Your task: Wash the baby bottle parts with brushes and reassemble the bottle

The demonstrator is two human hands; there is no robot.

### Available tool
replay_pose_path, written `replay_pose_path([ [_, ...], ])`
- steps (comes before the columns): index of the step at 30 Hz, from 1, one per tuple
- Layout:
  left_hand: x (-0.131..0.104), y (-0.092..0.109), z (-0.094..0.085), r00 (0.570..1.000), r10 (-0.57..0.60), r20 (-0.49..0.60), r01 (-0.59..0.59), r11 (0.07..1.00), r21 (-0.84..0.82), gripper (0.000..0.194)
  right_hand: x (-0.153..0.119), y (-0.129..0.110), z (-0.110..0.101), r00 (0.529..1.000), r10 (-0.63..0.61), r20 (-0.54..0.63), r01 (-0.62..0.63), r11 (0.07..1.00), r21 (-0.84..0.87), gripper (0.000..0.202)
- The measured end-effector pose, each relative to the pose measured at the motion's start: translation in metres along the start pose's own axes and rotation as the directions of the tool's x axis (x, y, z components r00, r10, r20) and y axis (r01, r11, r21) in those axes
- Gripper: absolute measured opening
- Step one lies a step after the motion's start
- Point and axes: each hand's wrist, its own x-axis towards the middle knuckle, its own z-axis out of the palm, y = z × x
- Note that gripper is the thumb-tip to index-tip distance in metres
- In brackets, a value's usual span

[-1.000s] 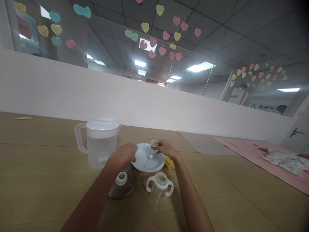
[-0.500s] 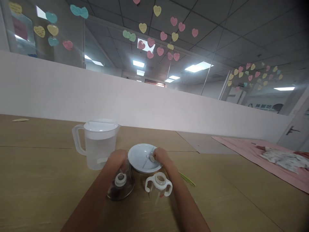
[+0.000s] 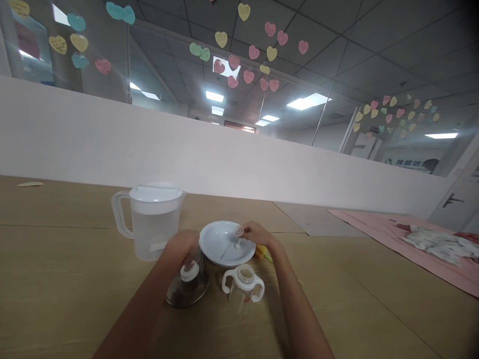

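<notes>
My left hand (image 3: 183, 245) is closed, its fingertips on a white bottle collar (image 3: 189, 271) with a nipple-like tip. Below them lies a dark see-through dish (image 3: 185, 294), partly covered by my wrist. Over the right side of a white round plate (image 3: 219, 234), my right hand (image 3: 258, 233) pinches a small clear piece (image 3: 238, 231) with a round end; its exact kind is too small to make out. A clear baby bottle (image 3: 239, 296) with two white handles and an open top stands between my forearms.
A translucent lidded pitcher (image 3: 155, 229) stands on the left, its handle outward. An orange-and-green item (image 3: 261, 251) sits partly behind my right wrist. A pink cloth (image 3: 366, 229) with patterned fabric lies at the right. A white wall (image 3: 224, 164) runs behind the table.
My right hand has risen slightly, bringing the clear piece up from the plate. The white collar under my left hand has shifted up a little. The orange item has come into sight.
</notes>
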Motion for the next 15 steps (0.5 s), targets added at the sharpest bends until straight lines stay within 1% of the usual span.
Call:
replay_pose_path([
  [2,-0.007,0.003,-0.008,0.998,-0.031,0.048,0.028,0.998,0.052,0.011,-0.007,-0.007,-0.014,0.994,-0.044,-0.098,0.061,0.981,0.185,0.025],
  [4,-0.014,0.006,-0.016,0.997,-0.049,0.06,0.043,0.995,0.091,0.009,-0.017,-0.02,-0.028,0.983,-0.067,-0.172,0.122,0.936,0.331,0.025],
  [5,-0.018,0.008,-0.02,0.997,-0.051,0.054,0.045,0.994,0.103,0.01,-0.024,-0.028,-0.035,0.979,-0.071,-0.193,0.139,0.92,0.366,0.026],
  [7,-0.024,0.01,-0.027,0.999,-0.025,0.026,0.022,0.994,0.107,0.014,-0.04,-0.045,-0.047,0.975,-0.107,-0.195,0.175,0.908,0.38,0.025],
  [9,-0.029,0.012,-0.032,0.999,0.04,-0.012,-0.039,0.995,0.087,0.02,-0.056,-0.062,-0.057,0.976,-0.138,-0.166,0.191,0.91,0.369,0.023],
  [11,-0.031,0.013,-0.034,0.992,0.108,-0.064,-0.104,0.993,0.053,0.025,-0.07,-0.074,-0.063,0.982,-0.154,-0.106,0.182,0.919,0.349,0.021],
  [13,-0.033,0.015,-0.035,0.981,0.159,-0.114,-0.158,0.987,0.018,0.027,-0.08,-0.081,-0.066,0.989,-0.15,-0.007,0.143,0.931,0.335,0.021],
  [15,-0.035,0.017,-0.035,0.966,0.212,-0.149,-0.216,0.976,-0.01,0.027,-0.085,-0.084,-0.067,0.985,-0.136,0.103,0.094,0.938,0.333,0.021],
])
